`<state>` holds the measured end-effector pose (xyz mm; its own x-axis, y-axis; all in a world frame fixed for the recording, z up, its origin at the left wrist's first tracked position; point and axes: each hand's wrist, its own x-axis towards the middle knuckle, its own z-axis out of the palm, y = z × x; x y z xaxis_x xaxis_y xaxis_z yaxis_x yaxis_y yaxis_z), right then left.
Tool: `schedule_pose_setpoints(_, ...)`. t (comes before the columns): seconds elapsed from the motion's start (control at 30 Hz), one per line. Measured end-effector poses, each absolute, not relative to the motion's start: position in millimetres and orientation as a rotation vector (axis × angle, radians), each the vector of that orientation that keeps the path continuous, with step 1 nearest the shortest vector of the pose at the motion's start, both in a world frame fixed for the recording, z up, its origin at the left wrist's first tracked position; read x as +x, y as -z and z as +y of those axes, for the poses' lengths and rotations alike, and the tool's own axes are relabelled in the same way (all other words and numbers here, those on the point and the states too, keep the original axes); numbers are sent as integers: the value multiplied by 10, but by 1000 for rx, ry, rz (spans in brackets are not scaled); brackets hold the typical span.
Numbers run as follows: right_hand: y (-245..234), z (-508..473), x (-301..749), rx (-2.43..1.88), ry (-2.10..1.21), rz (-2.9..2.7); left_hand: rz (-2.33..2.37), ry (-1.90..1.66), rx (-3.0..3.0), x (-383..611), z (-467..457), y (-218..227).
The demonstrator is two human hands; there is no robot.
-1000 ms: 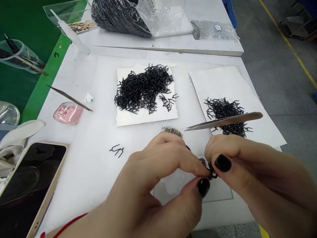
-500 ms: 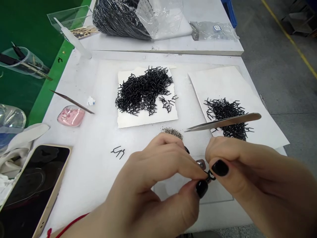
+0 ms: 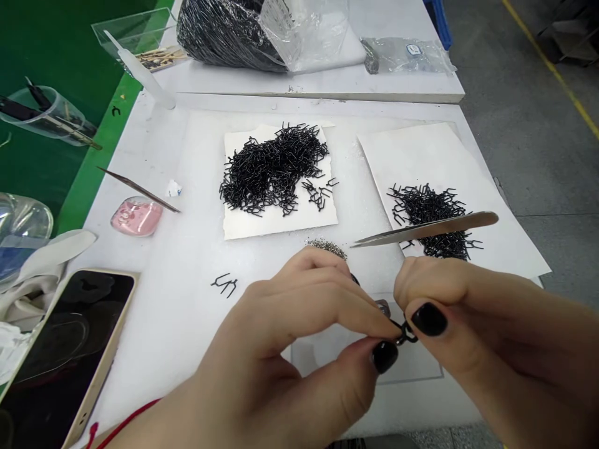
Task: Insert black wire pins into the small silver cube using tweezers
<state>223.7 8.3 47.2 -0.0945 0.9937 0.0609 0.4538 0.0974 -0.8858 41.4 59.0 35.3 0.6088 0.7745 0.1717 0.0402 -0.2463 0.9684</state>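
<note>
My left hand (image 3: 304, 349) is closed, thumb and index finger pinching a small black forked wire piece (image 3: 406, 335). My right hand (image 3: 472, 330) meets it from the other side, its thumb and hidden fingertips closed on the same piece's forked end. A pair of metal tweezers (image 3: 430, 229) points left just above my right hand, in front of a black pile; whether that hand touches it, I cannot tell. Beyond my left knuckles lies a heap of tiny metal bits (image 3: 327, 248). A few loose forked pieces (image 3: 225, 285) rest left of my left hand.
A large pile of black forked pieces (image 3: 271, 171) sits on white card, a smaller pile (image 3: 433, 209) on paper at right. A phone (image 3: 70, 355), pink object (image 3: 137, 216) and second tweezers (image 3: 140, 189) lie left. Behind are a plastic-wrapped black bundle (image 3: 229, 34) and squeeze bottle (image 3: 145, 75).
Both hands have shifted slightly right with the black forked piece, still pinched between them. The whole view has moved a little.
</note>
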Motion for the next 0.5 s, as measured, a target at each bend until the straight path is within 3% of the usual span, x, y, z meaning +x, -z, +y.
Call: schedule_pose_setpoints(0.5, -448, 24, 2190, -1462, -908, -1676, 706, -792, 1656, 384, 533, -324)
